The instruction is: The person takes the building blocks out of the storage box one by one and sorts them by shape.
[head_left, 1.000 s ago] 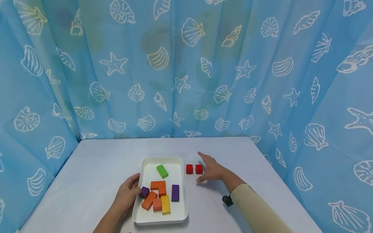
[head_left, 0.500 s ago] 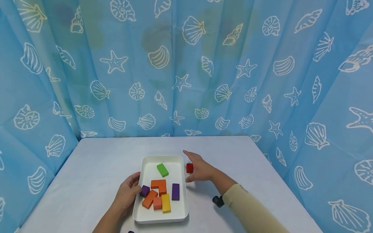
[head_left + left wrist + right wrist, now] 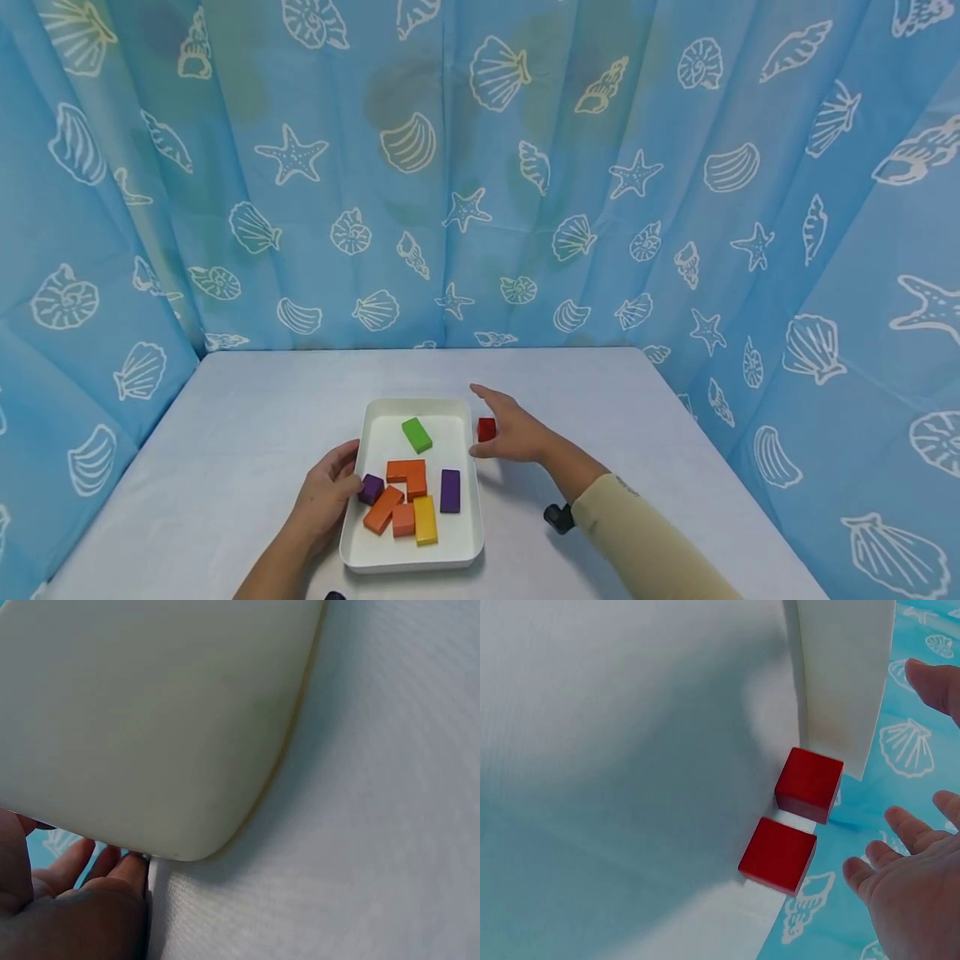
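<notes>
A white tray [image 3: 480, 533] holds several coloured wooden blocks. My left hand [image 3: 324, 493] grips its left side, thumb at the rim beside a purple cube [image 3: 371, 489]; in the left wrist view the fingers [image 3: 71, 862] show at the tray's outer wall [image 3: 150, 735]. Off the tray's right side, my right hand [image 3: 517, 432] hovers with fingers and thumb spread. One red cube [image 3: 487, 429] shows between thumb and fingers in the head view, while the hand hides the second. Both red cubes stand side by side in the right wrist view, the nearer red cube [image 3: 778, 856] apart from the fingers.
Inside the tray lie a green block [image 3: 417, 435], a purple block [image 3: 450, 491], a yellow block [image 3: 425, 521] and several orange ones. A pale cloth covers the table [image 3: 247, 417]. A blue curtain with shell prints [image 3: 450, 167] hangs round the back and sides.
The right hand has moved left over the right-hand red cube, nearer the tray, then dipped its thumb towards the tray's edge. The left hand stays at the tray's side.
</notes>
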The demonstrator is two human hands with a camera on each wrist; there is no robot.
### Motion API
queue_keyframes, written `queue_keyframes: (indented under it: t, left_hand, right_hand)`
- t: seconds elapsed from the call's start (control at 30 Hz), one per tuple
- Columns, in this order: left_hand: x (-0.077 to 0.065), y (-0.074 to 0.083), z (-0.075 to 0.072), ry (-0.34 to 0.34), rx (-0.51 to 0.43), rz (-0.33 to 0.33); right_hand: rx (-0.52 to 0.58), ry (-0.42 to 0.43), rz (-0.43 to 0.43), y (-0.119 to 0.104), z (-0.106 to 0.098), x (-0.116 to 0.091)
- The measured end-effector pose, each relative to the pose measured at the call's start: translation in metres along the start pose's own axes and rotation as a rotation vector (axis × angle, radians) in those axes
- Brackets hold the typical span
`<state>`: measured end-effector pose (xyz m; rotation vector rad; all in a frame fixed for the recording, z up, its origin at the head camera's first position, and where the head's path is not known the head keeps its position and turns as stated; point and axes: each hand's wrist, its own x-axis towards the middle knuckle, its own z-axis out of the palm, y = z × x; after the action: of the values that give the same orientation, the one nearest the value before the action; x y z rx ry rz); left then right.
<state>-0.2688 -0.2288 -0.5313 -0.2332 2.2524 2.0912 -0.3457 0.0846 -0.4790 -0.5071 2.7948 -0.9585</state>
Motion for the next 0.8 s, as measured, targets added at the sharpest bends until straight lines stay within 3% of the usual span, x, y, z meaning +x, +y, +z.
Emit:
queue_keyframes:
  t: [0.4, 0.67, 0.8]
  left_hand:
    - [0.001, 0.000, -0.001, 0.002, -0.007, 0.001]
    - [0.001, 0.000, 0.000, 0.007, -0.009, -0.005]
    - [0.000, 0.000, -0.001, 0.008, -0.001, -0.009]
  right_hand:
    - [0.060, -0.031, -0.102, -0.022, 0.014, -0.001]
    - [0.076, -0.064, -0.076, -0.036, 0.023, 0.001]
    - [0.104, -0.097, -0.121, -0.040, 0.027, 0.001]
